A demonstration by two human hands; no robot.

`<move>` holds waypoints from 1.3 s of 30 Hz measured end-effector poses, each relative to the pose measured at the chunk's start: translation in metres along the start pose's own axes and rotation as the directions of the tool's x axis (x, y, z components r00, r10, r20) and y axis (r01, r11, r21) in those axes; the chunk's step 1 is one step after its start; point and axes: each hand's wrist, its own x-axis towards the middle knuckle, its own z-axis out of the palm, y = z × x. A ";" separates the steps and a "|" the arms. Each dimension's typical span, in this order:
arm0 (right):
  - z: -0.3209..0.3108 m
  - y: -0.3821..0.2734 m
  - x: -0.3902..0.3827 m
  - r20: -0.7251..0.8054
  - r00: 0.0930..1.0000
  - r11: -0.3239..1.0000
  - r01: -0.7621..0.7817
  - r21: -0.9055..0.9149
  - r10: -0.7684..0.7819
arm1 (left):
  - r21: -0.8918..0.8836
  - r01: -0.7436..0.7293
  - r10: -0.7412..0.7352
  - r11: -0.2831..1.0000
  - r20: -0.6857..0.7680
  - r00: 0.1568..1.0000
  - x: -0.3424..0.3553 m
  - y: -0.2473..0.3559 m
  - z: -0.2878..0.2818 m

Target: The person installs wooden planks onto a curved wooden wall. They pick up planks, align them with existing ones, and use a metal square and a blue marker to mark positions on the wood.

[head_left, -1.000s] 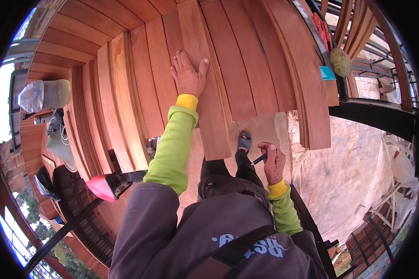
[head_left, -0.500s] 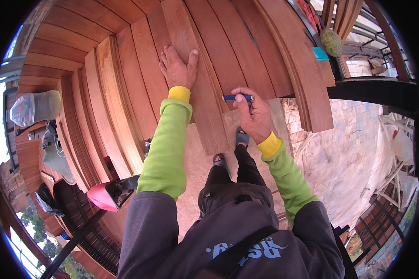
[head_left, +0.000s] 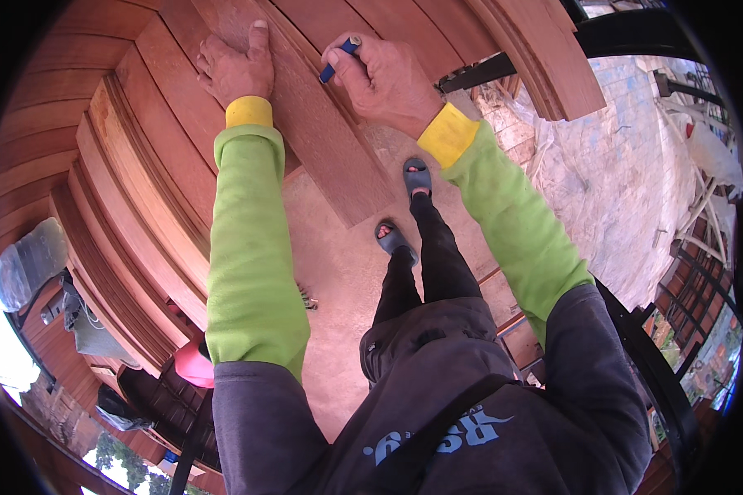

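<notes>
My left hand (head_left: 236, 68) lies flat with its fingers spread, pressing on a loose reddish-brown board (head_left: 328, 155). That board rests across a surface of fitted wooden planks (head_left: 169, 87), and its near end sticks out over the floor. To the right of it, my right hand (head_left: 392, 81) is closed in a pinch round a short blue pen (head_left: 340, 59). The pen slants, with its lower end close to the board's right edge; whether it touches the wood I cannot tell.
Stacked boards (head_left: 144, 202) line the left side. Another stack (head_left: 545, 62) juts out at the upper right beside a dark metal beam (head_left: 636, 35). A clear plastic container (head_left: 29, 262) hangs at far left. Pale sheeting (head_left: 611, 165) covers the right. My sandaled feet (head_left: 398, 235) stand below.
The view has shifted, so the planks and both hands sit higher and further left. My right hand has turned, tilting the pen from level to slanted. My left hand still presses the board.
</notes>
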 end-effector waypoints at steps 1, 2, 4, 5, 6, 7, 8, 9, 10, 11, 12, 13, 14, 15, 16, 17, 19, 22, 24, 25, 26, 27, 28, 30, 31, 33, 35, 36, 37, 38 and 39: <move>-0.003 -0.002 -0.012 0.031 0.999 0.999 -0.031 -0.013 0.032 | 0.003 0.007 -0.007 1.000 0.004 1.000 0.001 -0.001 0.000; -0.008 -0.008 -0.029 0.061 0.996 0.998 -0.062 -0.027 0.064 | 0.005 0.013 -0.013 1.000 0.009 1.000 0.001 -0.002 0.000; -0.024 -0.023 -0.079 0.069 0.995 0.997 -0.072 0.032 0.069 | -0.045 0.044 -0.042 0.998 0.040 0.998 -0.002 0.007 -0.001; -0.036 -0.032 -0.119 0.051 0.998 0.993 -0.043 0.107 0.038 | -0.072 0.060 -0.056 0.996 0.052 0.997 -0.001 0.012 -0.003; -0.057 -0.047 -0.156 0.236 0.967 0.986 -0.125 0.109 0.097 | -0.066 0.060 -0.057 0.996 0.045 0.997 0.000 0.009 -0.005; -0.064 -0.053 -0.203 0.306 0.935 0.977 -0.205 0.065 0.176 | -0.062 0.053 -0.050 0.997 0.042 0.998 -0.001 0.005 -0.004; -0.073 -0.061 -0.240 0.298 0.917 0.955 -0.291 0.050 0.264 | -0.061 0.050 -0.048 0.997 0.035 0.998 0.001 0.003 -0.004; -0.079 -0.065 -0.260 0.288 0.891 0.926 -0.376 0.035 0.351 | -0.058 0.066 -0.064 0.996 0.046 0.997 0.002 0.005 -0.004; -0.084 -0.071 -0.251 0.199 0.889 0.895 -0.437 0.092 0.413 | -0.047 0.081 -0.079 0.996 0.057 0.995 0.002 0.005 -0.007; -0.091 -0.078 -0.237 0.115 0.872 0.859 -0.488 0.155 0.475 | -0.035 0.099 -0.097 0.994 0.066 0.993 0.001 0.004 -0.010; -0.091 -0.086 -0.223 0.029 0.842 0.816 -0.531 0.229 0.539 | -0.026 0.095 -0.093 0.995 0.062 0.994 0.000 -0.002 -0.010; -0.084 -0.083 -0.208 -0.022 0.902 0.882 -0.415 0.221 0.430 | -0.029 0.083 -0.082 0.996 0.048 0.995 0.004 -0.006 -0.004; -0.077 -0.076 -0.190 -0.073 0.946 0.933 -0.297 0.203 0.316 | -0.032 0.074 -0.073 0.997 0.038 0.997 0.009 -0.006 0.002; -0.068 -0.069 -0.177 -0.083 0.963 0.951 -0.236 0.199 0.256 | -0.022 0.075 -0.074 0.997 0.051 0.996 0.011 -0.003 0.004; -0.058 -0.060 -0.167 -0.084 0.978 0.966 -0.172 0.195 0.191 | -0.009 0.085 -0.084 0.996 0.060 0.995 0.010 -0.003 0.002; -0.050 -0.053 -0.161 -0.084 0.989 0.976 -0.107 0.190 0.125 | 0.004 0.096 -0.096 0.995 0.068 0.993 0.011 -0.002 0.001; -0.037 -0.042 -0.159 -0.117 0.990 0.983 -0.054 0.177 0.076 | -0.022 0.100 -0.099 0.995 0.066 0.993 0.008 0.002 -0.001; -0.036 -0.041 -0.153 -0.077 0.996 0.986 -0.038 0.161 0.051 | -0.039 0.098 -0.096 0.994 0.047 0.994 0.005 0.002 -0.003; -0.038 -0.042 -0.144 -0.038 0.998 0.988 -0.039 0.147 0.045 | -0.036 0.082 -0.081 0.996 0.029 0.996 0.005 0.002 -0.003; -0.038 -0.042 -0.139 -0.024 0.999 0.989 -0.041 0.140 0.045 | -0.026 0.073 -0.072 0.997 0.025 0.997 0.002 0.003 -0.003; -0.036 -0.042 -0.131 -0.008 0.999 0.990 -0.043 0.134 0.044 | -0.016 0.066 -0.065 0.998 0.021 0.998 0.001 0.004 -0.003; -0.033 -0.038 -0.121 0.001 0.999 0.992 -0.041 0.116 0.042 | -0.012 0.055 -0.055 0.998 0.023 0.998 -0.001 0.006 -0.002; -0.028 -0.034 -0.105 0.014 0.999 0.994 -0.035 0.102 0.034 | -0.005 0.048 -0.048 0.999 0.020 0.999 -0.002 0.008 -0.004; -0.012 -0.021 -0.064 -0.008 1.000 0.996 -0.005 0.087 0.005 | -0.003 0.041 -0.041 0.999 0.029 0.999 -0.004 0.010 -0.007; -0.002 -0.014 -0.037 -0.042 0.999 0.996 0.024 0.090 -0.021 | 0.005 0.040 -0.040 0.999 0.027 0.999 -0.005 0.011 -0.010; 0.016 0.000 0.017 -0.068 0.998 0.996 0.025 0.089 -0.019 | 0.021 0.033 -0.034 0.999 0.034 0.999 -0.007 0.012 -0.010; 0.033 0.016 0.071 -0.073 0.997 0.999 0.016 0.049 -0.013 | 0.027 0.035 -0.036 0.999 0.050 0.998 -0.009 0.014 -0.013; 0.043 0.026 0.097 -0.092 0.995 0.999 0.032 0.013 -0.031 | 0.030 0.035 -0.036 0.999 0.056 0.998 -0.009 0.017 -0.014; 0.048 0.033 0.118 -0.118 0.992 0.999 0.044 -0.027 -0.047 | 0.029 0.033 -0.035 0.999 0.055 0.998 -0.010 0.019 -0.013; 0.050 0.041 0.137 -0.134 0.990 0.998 0.046 -0.050 -0.052 | 0.028 0.030 -0.031 0.999 0.056 0.998 -0.010 0.021 -0.012; 0.054 0.042 0.152 -0.137 0.989 0.997 0.042 -0.072 -0.052 | 0.028 0.040 -0.042 0.999 0.061 0.997 -0.012 0.023 -0.013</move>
